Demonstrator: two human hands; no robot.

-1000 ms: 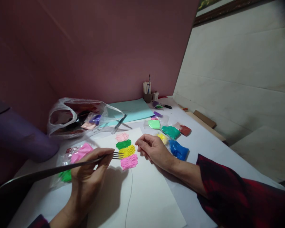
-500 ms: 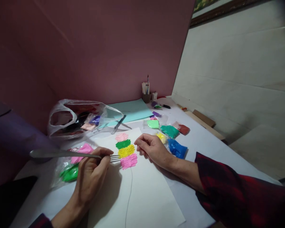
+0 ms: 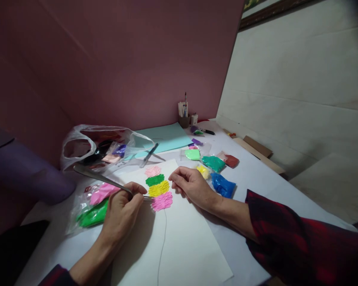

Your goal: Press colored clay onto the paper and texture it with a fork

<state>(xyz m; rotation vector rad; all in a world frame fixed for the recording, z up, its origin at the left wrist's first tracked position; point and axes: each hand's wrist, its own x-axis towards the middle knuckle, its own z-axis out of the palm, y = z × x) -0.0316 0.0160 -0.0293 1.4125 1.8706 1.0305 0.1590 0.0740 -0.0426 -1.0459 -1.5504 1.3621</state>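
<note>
My left hand (image 3: pixel 122 212) is closed around a metal fork (image 3: pixel 103 178), its handle slanting up to the left. The tines reach the left edge of a bright pink clay patch (image 3: pixel 162 201). Above that patch, yellow clay (image 3: pixel 159 188), green clay (image 3: pixel 155 180) and pale pink clay (image 3: pixel 153 171) form a column on a white sheet of paper (image 3: pixel 191 246). A thin drawn line runs down from the bright pink patch. Just right of the column rests my right hand (image 3: pixel 193 186), its fingers curled together; whatever they hold, if anything, is hidden.
Left lie bagged pink and green clay (image 3: pixel 94 214), behind them a clear plastic bag (image 3: pixel 77 149). A pen (image 3: pixel 149 155) and turquoise paper (image 3: pixel 167 137) lie further back, near a pen cup (image 3: pixel 183 119). Blue clay (image 3: pixel 222 185) and several other packets sit right.
My left hand has shifted slightly right, and the fork's handle has swung to a steeper slant. Its tines now meet the bright pink clay. My right hand has stayed in place.
</note>
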